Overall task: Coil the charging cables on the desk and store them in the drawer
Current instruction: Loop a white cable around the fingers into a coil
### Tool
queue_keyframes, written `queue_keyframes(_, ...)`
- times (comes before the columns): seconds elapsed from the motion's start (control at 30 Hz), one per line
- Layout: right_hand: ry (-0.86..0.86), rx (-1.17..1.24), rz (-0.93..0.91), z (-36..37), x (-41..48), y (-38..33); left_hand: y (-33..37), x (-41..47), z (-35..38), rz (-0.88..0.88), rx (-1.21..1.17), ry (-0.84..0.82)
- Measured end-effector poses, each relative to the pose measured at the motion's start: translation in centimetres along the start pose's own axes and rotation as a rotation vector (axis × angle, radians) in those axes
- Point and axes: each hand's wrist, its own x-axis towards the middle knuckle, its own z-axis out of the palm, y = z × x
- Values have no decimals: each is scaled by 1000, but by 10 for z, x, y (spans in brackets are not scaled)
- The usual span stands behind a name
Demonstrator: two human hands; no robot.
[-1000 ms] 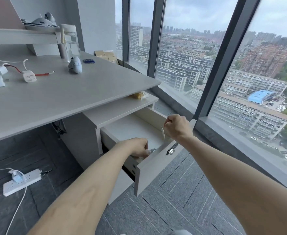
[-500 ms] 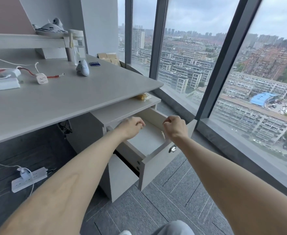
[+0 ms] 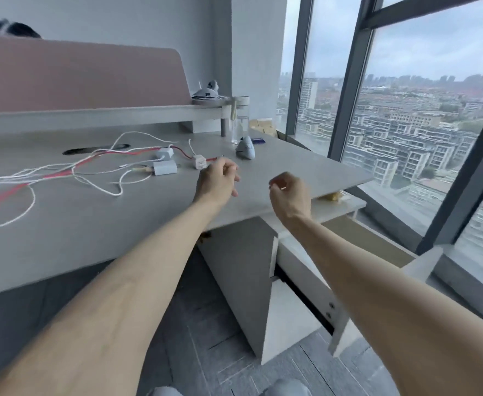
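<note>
Several white charging cables (image 3: 100,181) and a red cable (image 3: 49,177) lie tangled on the grey desk (image 3: 106,224), with white plug adapters (image 3: 164,167) among them. My left hand (image 3: 217,181) hovers over the desk just right of the small white adapter (image 3: 199,161), fingers loosely curled and holding nothing. My right hand (image 3: 290,195) hangs above the desk's right front edge, fingers loosely curled, also holding nothing. The drawer (image 3: 346,238) stands pulled open under the desk's right end, partly hidden by my right forearm.
A grey computer mouse (image 3: 246,147) and a clear glass bottle (image 3: 239,124) stand at the desk's far right. A raised shelf (image 3: 92,115) and pink partition (image 3: 77,78) run along the back. Tall windows (image 3: 406,124) close off the right.
Both hands left the drawer and rose to the desk top. The view swung up and left, bringing the cables into sight. The drawer stays open.
</note>
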Motion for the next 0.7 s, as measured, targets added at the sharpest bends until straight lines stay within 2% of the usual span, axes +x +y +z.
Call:
queue_keyframes(0.1,-47,111,-72,44,11,-30,-27,14,-50,-65,13,93)
queue_keyframes(0.2,-76,247,-50,95,25,-54,-58,28,-93,-126,98,221)
queue_keyframes(0.37,-128,285,-54,183,38,-86,-102,45,-147,-196,279,373)
queue_keyframes(0.47,-188,293,-78,215,44,-103,-122,50,-162,-101,386,326)
queue_keyframes(0.53,-181,286,-92,233,56,-106,-135,60,-165,-27,344,251)
queue_keyframes(0.63,-266,110,-144,250,72,-102,-154,78,-172,11,428,172)
queue_keyframes(0.7,-326,-39,-273,258,80,-100,-169,85,-182,7,544,131)
